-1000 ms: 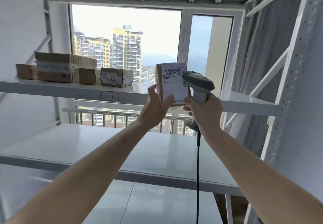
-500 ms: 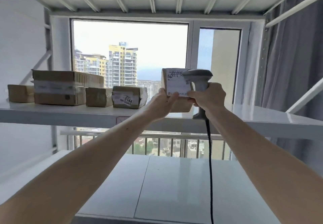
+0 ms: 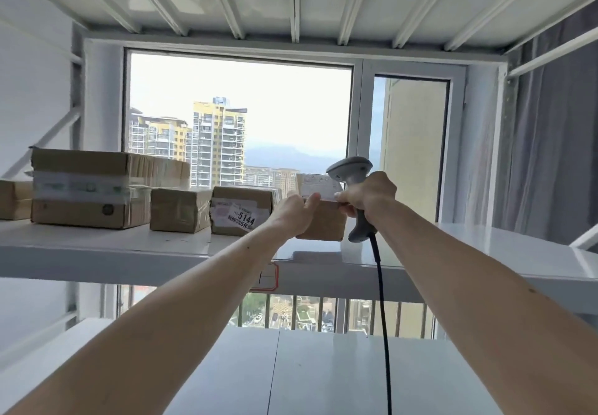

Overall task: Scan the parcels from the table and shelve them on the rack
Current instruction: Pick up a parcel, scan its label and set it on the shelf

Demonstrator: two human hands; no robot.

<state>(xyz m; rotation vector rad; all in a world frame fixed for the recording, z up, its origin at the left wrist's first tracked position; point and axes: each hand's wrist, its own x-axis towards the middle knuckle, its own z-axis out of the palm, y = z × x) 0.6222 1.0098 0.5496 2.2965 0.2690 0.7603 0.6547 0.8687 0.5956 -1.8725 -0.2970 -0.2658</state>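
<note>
The parcel (image 3: 320,220) sits at the shelf (image 3: 97,246) front, at three o'clock from the 5144 box (image 3: 242,214). The left hand (image 3: 296,212) grips its left edge; the right hand (image 3: 369,196), clenched round the scanner (image 3: 354,188), seemingly pinches the label corner. Slide it back squarely, label facing out, then let go.

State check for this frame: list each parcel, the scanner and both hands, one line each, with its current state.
held parcel: upright, at the shelf surface, gripped from both sides
5144 parcel: resting on shelf, label facing out
small parcel: resting on shelf
large taped parcel: resting on shelf
scanner: gripped, head above the held parcel
left hand: holds held parcel
right hand: grips scanner, fingertips on held parcel
</note>
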